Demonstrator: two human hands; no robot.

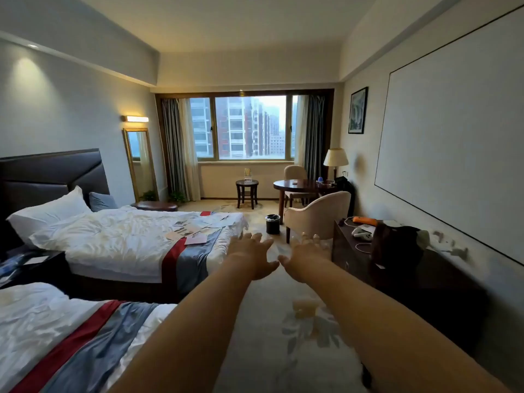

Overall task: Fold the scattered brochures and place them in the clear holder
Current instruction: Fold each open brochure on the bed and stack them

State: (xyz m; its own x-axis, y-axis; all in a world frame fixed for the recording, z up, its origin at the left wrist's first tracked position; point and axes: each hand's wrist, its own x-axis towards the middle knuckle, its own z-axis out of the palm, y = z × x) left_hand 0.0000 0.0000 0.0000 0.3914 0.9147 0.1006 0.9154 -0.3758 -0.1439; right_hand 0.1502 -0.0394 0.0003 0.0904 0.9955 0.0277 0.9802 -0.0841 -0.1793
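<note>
A near bed (pixel 56 336) is sitting closest to the person, side by side with the far bed (pixel 119 236). Both beds are wearing white sheets and a red and grey cloth across the foot.

Two bare arms are reaching out over the flowery carpet (pixel 269 336), in front of the foot of the far bed. The left hand (pixel 255 255) is hovering just off the foot corner of the far bed. Its fingers are spreading wide apart and holding nothing. The right hand (pixel 304 258) is hovering right beside it, a little farther from the far bed. Its fingers are spreading wide too, and it is holding nothing. The two thumbs are nearly touching.

The brochures (pixel 195 228) are lying flat and messy on the foot end of the far bed, some on the white sheet and some on the grey cloth. Some are overlapping each other.

A black bin (pixel 272 224) is standing on the carpet just past the foot of the far bed. A pale armchair (pixel 317 214) is sitting beside the bin, farther from the bed.

Well past the foot of the far bed, a small round tabletop (pixel 247 182) is standing under the window (pixel 249 126). The clear holder (pixel 248 174) is standing upright on it. Something pale is sitting inside the holder, but it is too small to tell what.
</note>
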